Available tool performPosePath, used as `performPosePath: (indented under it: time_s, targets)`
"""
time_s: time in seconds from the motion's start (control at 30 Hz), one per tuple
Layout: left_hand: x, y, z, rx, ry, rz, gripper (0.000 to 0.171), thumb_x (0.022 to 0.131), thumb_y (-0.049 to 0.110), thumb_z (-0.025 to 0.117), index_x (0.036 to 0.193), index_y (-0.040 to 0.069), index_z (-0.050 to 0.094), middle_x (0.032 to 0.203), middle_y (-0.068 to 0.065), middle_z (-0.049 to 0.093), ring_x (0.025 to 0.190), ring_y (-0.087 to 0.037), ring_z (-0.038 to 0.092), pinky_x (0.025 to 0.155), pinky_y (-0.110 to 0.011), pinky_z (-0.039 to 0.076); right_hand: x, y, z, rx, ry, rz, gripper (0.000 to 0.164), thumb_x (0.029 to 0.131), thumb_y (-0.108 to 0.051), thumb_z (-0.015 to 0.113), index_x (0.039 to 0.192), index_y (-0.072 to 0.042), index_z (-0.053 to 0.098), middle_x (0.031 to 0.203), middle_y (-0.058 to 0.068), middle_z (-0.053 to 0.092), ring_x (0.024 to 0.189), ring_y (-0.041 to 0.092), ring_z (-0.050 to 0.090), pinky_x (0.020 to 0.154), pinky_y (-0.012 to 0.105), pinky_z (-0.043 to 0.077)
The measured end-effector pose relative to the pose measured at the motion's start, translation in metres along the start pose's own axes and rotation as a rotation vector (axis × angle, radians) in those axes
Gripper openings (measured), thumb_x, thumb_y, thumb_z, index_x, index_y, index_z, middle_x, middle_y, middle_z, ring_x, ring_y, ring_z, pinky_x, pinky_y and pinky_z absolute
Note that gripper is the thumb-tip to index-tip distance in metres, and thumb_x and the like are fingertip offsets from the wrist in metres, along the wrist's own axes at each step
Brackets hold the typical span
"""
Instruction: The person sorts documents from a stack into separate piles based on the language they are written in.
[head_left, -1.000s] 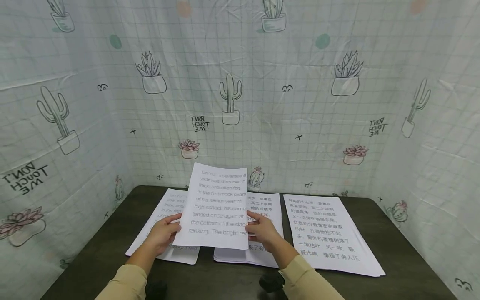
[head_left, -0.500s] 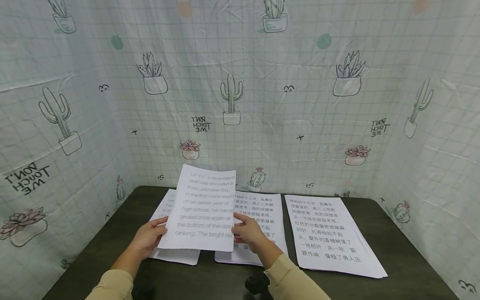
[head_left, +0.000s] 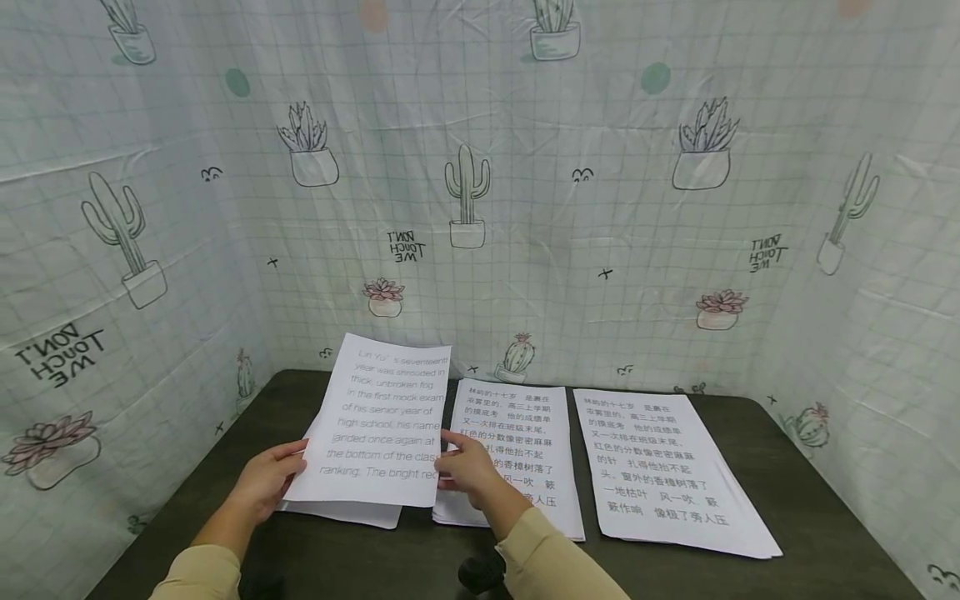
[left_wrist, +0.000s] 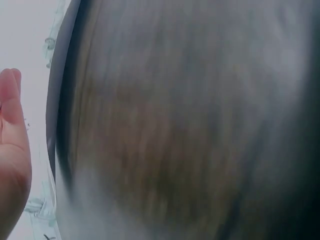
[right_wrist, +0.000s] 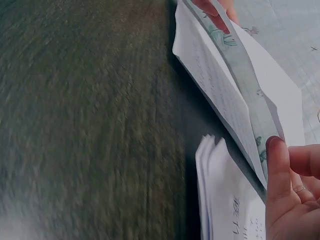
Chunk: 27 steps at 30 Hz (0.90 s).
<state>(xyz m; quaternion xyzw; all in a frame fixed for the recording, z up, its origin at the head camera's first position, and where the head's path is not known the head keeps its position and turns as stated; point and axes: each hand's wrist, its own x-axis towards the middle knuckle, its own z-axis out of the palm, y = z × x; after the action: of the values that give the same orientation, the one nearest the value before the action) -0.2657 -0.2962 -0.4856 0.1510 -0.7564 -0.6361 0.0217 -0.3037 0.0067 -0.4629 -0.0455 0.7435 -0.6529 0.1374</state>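
A printed sheet of paper point(head_left: 375, 421) with English text is held up and tilted toward me, above the left pile of paper point(head_left: 352, 513). My left hand point(head_left: 264, 482) grips its left edge. On the opposite edge, my right hand point(head_left: 474, 477) pinches it between thumb and fingers. In the right wrist view, a gap shows between the raised sheet point(right_wrist: 272, 80) and the pile below it. Most of that left pile is hidden by the sheet. The left wrist view is blurred, with part of my left hand point(left_wrist: 12, 155) at its edge.
A middle stack of Chinese-printed paper point(head_left: 517, 433) lies beside the right hand. Farther right lies another Chinese-printed stack point(head_left: 652, 475), its sheets slightly fanned. All rest on a dark table point(head_left: 360, 562). A cactus-patterned curtain point(head_left: 465, 100) encloses the back and sides.
Both hands have moved left with the English sheet, from between the left and middle piles to over the left pile. More of the middle stack is uncovered.
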Motion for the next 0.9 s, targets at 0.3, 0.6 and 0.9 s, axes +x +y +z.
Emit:
performPosePath:
  time_s: [0.3, 0.6, 0.9]
  targets:
    - [-0.002, -0.004, -0.012, 0.049, 0.044, 0.002, 0.048, 0.099, 0.012, 0.052, 0.143, -0.006, 0.042, 0.144, -0.031, 0.043, 0.093, -0.011, 0.06, 0.073, -0.019, 0.053, 0.002, 0.004, 0.014, -0.002, -0.025, 0.002, 0.064, 0.084, 0.008, 0.059, 0.145, -0.002, 0.044, 0.097, 0.012, 0.066, 0.073, 0.014, 0.062, 0.058, 0.024, 0.057]
    - [0.0, -0.007, -0.02, 0.089, 0.089, -0.011, 0.047, 0.098, 0.01, 0.053, 0.141, -0.007, 0.045, 0.144, -0.032, 0.042, 0.098, -0.016, 0.06, 0.072, -0.017, 0.051, -0.001, 0.006, 0.025, 0.02, -0.039, 0.001, 0.062, 0.085, 0.009, 0.061, 0.144, 0.003, 0.043, 0.102, 0.016, 0.068, 0.077, 0.014, 0.064, 0.062, 0.027, 0.059]
    - [0.002, -0.011, -0.02, 0.107, 0.17, -0.031, 0.045, 0.097, 0.008, 0.054, 0.138, -0.008, 0.047, 0.143, -0.033, 0.043, 0.117, -0.036, 0.054, 0.076, -0.023, 0.055, -0.001, 0.007, 0.032, 0.02, -0.029, -0.001, 0.06, 0.083, 0.01, 0.058, 0.142, 0.007, 0.045, 0.096, 0.015, 0.067, 0.074, 0.014, 0.062, 0.061, 0.029, 0.059]
